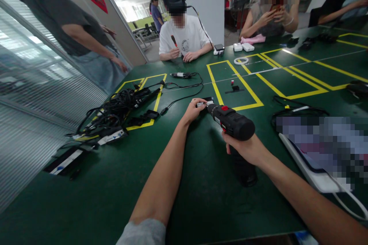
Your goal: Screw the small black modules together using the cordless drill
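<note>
My right hand [244, 147] is wrapped round the grip of a black cordless drill [232, 122] with red switches. The drill points away from me, its chuck close to my left hand. Fingers of my left hand [194, 110] close on a small black and silver piece [200, 103] on the green table, at the drill's tip. What kind of piece it is I cannot make out, since my fingers and the drill cover part of it. The bit's exact contact with the piece is too small to tell.
Tangled black cables and adapters [120, 103] lie at left. A soldering-iron-like tool [181, 75] with a cord lies ahead. Yellow tape [247, 106] marks rectangles on the table. A tablet-like device [304, 164] sits at right. Across, a person in white holds a screwdriver [174, 40].
</note>
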The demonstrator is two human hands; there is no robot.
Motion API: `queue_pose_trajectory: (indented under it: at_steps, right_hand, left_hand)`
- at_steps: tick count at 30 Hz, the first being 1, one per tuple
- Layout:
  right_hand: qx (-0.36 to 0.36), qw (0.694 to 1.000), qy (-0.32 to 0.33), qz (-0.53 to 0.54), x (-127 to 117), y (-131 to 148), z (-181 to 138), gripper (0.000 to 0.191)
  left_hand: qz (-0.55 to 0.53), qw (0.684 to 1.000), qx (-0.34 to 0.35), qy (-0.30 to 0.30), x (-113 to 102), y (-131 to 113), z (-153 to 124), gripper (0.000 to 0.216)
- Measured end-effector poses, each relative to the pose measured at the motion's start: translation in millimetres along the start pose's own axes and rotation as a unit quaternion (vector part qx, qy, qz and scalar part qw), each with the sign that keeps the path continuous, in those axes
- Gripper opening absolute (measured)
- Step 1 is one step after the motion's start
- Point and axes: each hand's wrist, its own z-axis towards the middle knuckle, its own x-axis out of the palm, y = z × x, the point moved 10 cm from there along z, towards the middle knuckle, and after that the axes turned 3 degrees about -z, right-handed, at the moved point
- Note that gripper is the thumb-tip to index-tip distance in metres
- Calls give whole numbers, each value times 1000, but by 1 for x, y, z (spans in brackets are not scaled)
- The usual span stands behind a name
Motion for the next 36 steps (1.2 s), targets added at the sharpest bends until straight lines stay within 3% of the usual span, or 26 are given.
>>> queue_pose_trajectory:
  at_steps: [14,19,24,36]
  right_hand:
    - [-7,1000,3,-29,-1,1,1,47]
    - [-2,1000,11,-27,1,0,1,35]
    - [13,999,19,-35,2,-5,1,6]
    - [15,999,21,-29,2,-2,0,8]
  left_hand:
    - [-3,1000,-18,-2,0,-3,0,21]
    - [-5,1000,-15,-3,0,-6,-1,21]
    - [1,1000,-8,-1,0,-5,-1,21]
    - [-1,1000,-15,3,0,-7,-1,21]
